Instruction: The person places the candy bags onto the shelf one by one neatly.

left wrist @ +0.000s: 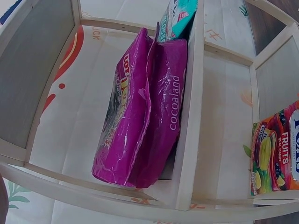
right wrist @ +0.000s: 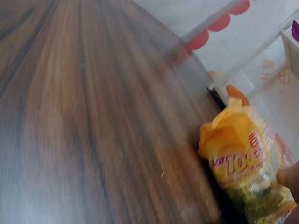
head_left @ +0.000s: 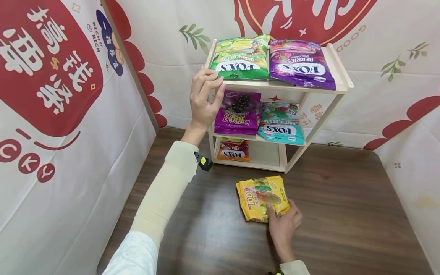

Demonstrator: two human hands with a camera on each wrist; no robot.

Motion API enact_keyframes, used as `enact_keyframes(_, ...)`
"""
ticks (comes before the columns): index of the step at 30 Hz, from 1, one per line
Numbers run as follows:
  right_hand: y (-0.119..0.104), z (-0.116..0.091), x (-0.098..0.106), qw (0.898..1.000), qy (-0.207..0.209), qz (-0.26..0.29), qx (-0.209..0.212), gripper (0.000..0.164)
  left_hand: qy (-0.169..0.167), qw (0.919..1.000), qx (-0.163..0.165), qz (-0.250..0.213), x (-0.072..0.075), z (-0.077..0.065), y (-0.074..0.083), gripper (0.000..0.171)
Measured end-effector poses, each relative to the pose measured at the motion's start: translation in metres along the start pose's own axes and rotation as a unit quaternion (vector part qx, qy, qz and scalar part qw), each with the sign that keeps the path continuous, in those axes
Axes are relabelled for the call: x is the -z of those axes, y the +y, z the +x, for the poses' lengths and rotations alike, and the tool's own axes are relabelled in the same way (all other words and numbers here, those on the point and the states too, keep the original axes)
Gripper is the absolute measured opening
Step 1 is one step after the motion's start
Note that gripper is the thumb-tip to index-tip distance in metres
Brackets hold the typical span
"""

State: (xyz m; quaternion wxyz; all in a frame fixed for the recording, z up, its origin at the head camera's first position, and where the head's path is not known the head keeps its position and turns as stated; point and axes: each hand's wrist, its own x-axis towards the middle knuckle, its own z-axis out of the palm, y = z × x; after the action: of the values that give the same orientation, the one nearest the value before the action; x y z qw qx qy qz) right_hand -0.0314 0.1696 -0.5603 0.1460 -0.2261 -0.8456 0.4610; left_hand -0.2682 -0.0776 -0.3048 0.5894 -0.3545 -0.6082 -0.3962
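Note:
My left hand (head_left: 205,98) grips the upper left corner of a small wooden shelf (head_left: 335,76), its fingers over the top board beside a green candy bag (head_left: 240,57). Lower down, my right hand (head_left: 284,223) holds a yellow candy bag (head_left: 262,198) by its near right edge, thumb on top and the other fingers partly hidden beneath. The yellow bag appears close over the dark table, in front of the shelf. The right wrist view shows the crinkled yellow bag (right wrist: 240,158) with the thumb against it.
A purple berries bag (head_left: 302,63) lies on the top board. The middle level bears a magenta bag (head_left: 238,114) and a teal mint bag (head_left: 282,124); an orange-red fruits bag (head_left: 233,150) stands at the bottom left. Printed cloth (head_left: 158,68) surrounds the brown table (head_left: 343,206).

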Motion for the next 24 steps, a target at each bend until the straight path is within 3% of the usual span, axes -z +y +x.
enact_keyframes(11,0.013,0.006,0.003,0.996,-0.005,-0.012,0.083,0.065,0.007,1.0,-0.001,-0.006,-0.003,0.0,0.0,0.014)
enact_keyframes(19,0.021,0.022,0.011,0.989,-0.08,-0.021,0.12,0.059,0.007,1.0,0.0,-0.005,-0.003,0.0,0.0,0.015)
enact_keyframes(24,0.023,0.029,0.016,0.985,-0.121,-0.031,0.121,0.058,0.007,1.0,-0.001,-0.006,-0.002,0.0,0.0,0.015)
